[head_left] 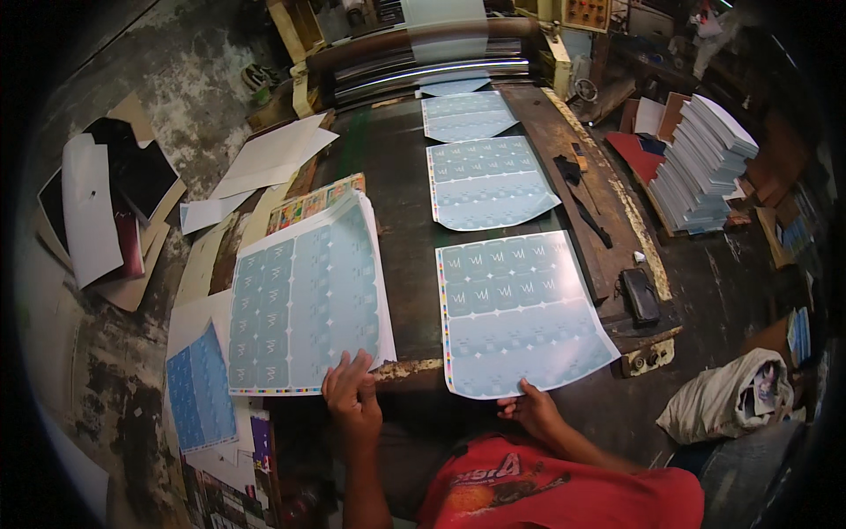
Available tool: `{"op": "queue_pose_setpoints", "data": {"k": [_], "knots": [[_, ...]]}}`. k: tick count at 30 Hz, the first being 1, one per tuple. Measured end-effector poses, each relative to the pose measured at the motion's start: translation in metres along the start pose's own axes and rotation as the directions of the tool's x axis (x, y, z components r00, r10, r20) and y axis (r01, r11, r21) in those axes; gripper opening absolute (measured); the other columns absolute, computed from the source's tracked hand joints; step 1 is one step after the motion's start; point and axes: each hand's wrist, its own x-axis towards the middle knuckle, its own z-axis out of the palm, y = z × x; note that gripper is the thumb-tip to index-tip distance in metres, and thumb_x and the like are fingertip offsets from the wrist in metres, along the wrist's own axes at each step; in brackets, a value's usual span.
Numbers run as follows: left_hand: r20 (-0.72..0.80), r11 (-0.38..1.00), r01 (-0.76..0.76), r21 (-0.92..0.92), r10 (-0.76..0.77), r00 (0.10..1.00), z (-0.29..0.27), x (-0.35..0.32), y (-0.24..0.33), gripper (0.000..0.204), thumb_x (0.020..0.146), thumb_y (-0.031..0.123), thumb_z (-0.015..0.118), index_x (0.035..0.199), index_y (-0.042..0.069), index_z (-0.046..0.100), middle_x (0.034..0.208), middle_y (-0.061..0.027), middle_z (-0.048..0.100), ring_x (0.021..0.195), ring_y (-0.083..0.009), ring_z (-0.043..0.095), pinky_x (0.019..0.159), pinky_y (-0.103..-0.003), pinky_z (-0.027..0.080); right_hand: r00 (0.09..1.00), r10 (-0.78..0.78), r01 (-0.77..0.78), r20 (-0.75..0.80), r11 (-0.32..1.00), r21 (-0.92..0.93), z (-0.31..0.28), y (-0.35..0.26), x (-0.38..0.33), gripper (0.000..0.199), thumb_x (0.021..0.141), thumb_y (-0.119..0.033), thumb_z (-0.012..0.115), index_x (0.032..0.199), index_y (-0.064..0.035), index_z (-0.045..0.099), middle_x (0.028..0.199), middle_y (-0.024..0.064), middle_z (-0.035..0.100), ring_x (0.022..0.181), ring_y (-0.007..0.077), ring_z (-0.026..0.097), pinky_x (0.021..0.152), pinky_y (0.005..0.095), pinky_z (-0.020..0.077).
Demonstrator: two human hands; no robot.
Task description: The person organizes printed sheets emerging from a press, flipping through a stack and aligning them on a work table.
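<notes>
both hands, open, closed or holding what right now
Left hand: fingers partly curled at the sheet stack's near corner; whether it grips cannot be told.
Right hand: closed, pinching a printed sheet's near edge.

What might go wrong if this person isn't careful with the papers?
The front sheet might crease: the right hand pinches it only at its near edge, and it looks thin enough to bend.

The stack might slip out of line if bumped, since the left hand is right at its near corner.
</notes>
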Motion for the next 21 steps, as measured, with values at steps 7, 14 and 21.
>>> {"op": "queue_pose_setpoints", "data": {"k": [7,14,21], "knots": [[-0.077,0.991,0.118,-0.068,-0.123,0.989,0.012,0.004,0.004,0.032,0.102,0.026,0.050,0.109,0.003,0.070,0.112,-0.0096,0.071,0.120,-0.0288,0.057,0.107,-0.044,0.033,0.996,-0.068,0.064,0.060,0.996,0.059,0.010,-0.043,0.046,0.060,0.103,-0.050,0.035,0.121,0.0050,0.049,0.093,0.0189,0.067,0.078,0.0255,0.064,0.086,0.0447,0.0525],[-0.090,0.997,0.031,0.071,-0.025,0.996,0.012,0.001,0.002,0.028,0.100,0.026,0.056,0.112,0.004,0.069,0.115,-0.0092,0.070,0.120,-0.0280,0.058,0.109,-0.042,0.032,0.968,-0.250,0.243,0.025,0.958,0.151,0.033,-0.061,0.088,0.059,0.102,-0.049,0.039,0.120,0.0064,0.047,0.094,0.0160,0.065,0.077,0.0224,0.063,0.083,0.0433,0.0535],[-0.030,0.914,0.174,-0.367,-0.199,0.980,-0.008,0.006,0.004,0.018,0.095,0.025,0.061,0.097,0.012,0.074,0.104,-0.0035,0.073,0.113,-0.0276,0.062,0.101,-0.050,0.037,0.957,-0.260,0.280,-0.127,0.943,0.182,0.029,-0.038,0.089,0.051,0.099,-0.045,0.050,0.139,-0.0175,0.037,0.123,0.0150,0.061,0.087,0.0215,0.061,0.081,0.0433,0.0532]]}}
